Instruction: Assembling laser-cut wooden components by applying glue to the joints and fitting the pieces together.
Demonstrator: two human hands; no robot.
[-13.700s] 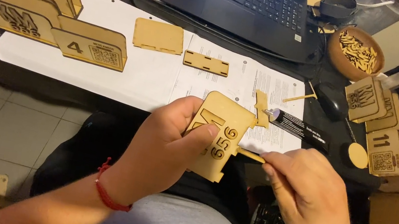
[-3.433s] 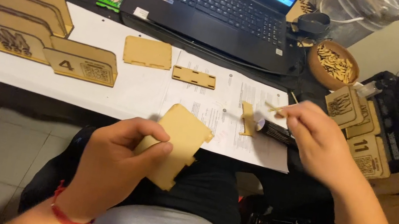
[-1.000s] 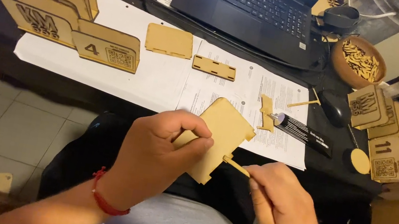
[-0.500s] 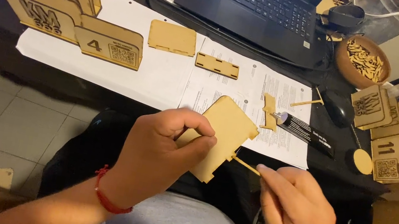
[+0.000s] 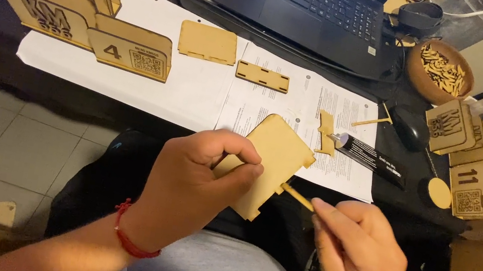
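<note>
The left hand (image 5: 193, 186) is gripping an unjoined wooden panel (image 5: 270, 160) while the right hand (image 5: 353, 254) is pinching a thin stick (image 5: 297, 197) against its notched edge, several finished signs (image 5: 91, 30) standing on the desk.

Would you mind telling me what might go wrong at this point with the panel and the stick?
The thin stick, pinched in the right hand, meets the notched edge of the wooden panel; it might snap or smear. The left hand grips only one edge, so the panel may twist. The glue tube lies uncapped on the papers.

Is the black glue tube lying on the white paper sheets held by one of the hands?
No, the black glue tube lies alone on the white paper sheets, apart from the left hand and right hand.
</note>
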